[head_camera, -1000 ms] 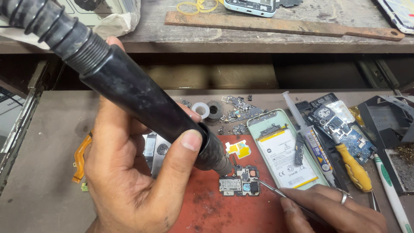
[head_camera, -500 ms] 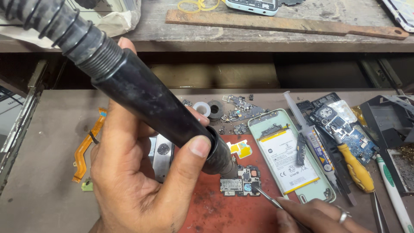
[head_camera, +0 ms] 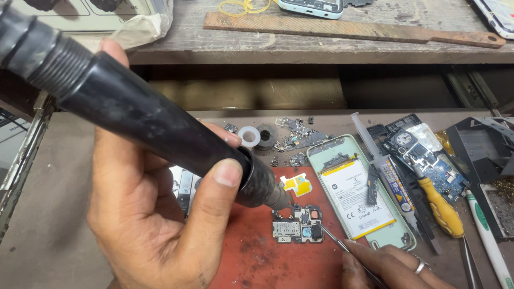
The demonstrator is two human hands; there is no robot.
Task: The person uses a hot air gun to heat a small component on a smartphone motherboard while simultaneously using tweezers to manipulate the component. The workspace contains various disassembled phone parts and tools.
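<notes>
So, quick rundown of the table [head_camera: 48, 235] right now.

Left hand: left hand [head_camera: 155, 214] has its fingers wrapped tight around a fat black hot air wand [head_camera: 139, 123], thumb pressed on the barrel near the front end.
Nozzle: the metal tip of the wand points down at the small circuit board [head_camera: 297, 225], hanging just above its top edge.
Right hand: right hand [head_camera: 393, 267] sits at the bottom edge, ring on one finger, fingers pinched on thin metal tweezers [head_camera: 342, 247] whose tip reaches the board's right side.
Board spot: lying flat on a red mat [head_camera: 257, 257], just left of the opened phone.
Phone: opened phone [head_camera: 361, 192] with its pale green frame, white battery showing, lies just right of the mat.
Other stuff: yellow-handled screwdriver [head_camera: 440, 208] and a syringe [head_camera: 377, 160] to the right of the phone, white ring [head_camera: 249, 136] behind the mat, rusty file [head_camera: 348, 29] on the shelf above.
</notes>
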